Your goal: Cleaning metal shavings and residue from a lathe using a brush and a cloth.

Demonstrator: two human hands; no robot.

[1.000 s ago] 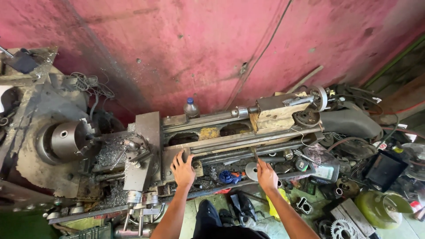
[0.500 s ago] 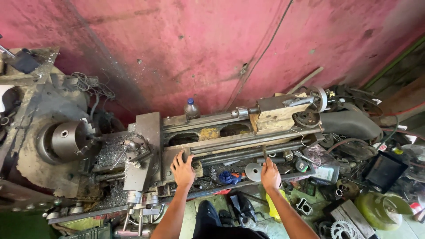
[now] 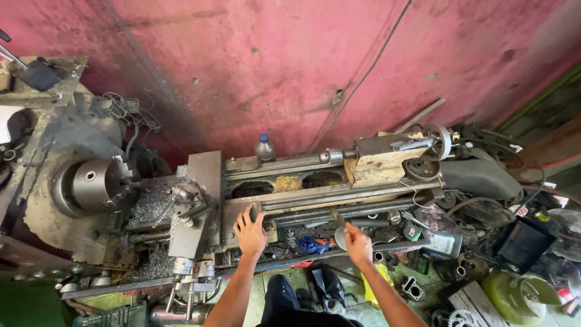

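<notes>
I look down on an old metal lathe (image 3: 302, 188) set against a pink wall. My left hand (image 3: 250, 230) rests flat with fingers spread on the front of the lathe bed, just right of the carriage (image 3: 193, 206). My right hand (image 3: 358, 243) grips a thin rod-like tool (image 3: 338, 219) that points up toward the bed rails. The chuck (image 3: 97, 184) sits at the left, the tailstock (image 3: 387, 158) at the right. Metal shavings lie around the carriage.
A small plastic bottle (image 3: 264, 147) stands on the back of the bed. Cluttered parts, a black tray (image 3: 523, 245), a green-yellow container (image 3: 514, 297) and gears fill the floor at right. A blue part (image 3: 310, 243) lies below the bed. My dark shoes (image 3: 302, 290) show underneath.
My right hand has shifted slightly along the front of the bed with the tool. My left hand has stayed on the bed.
</notes>
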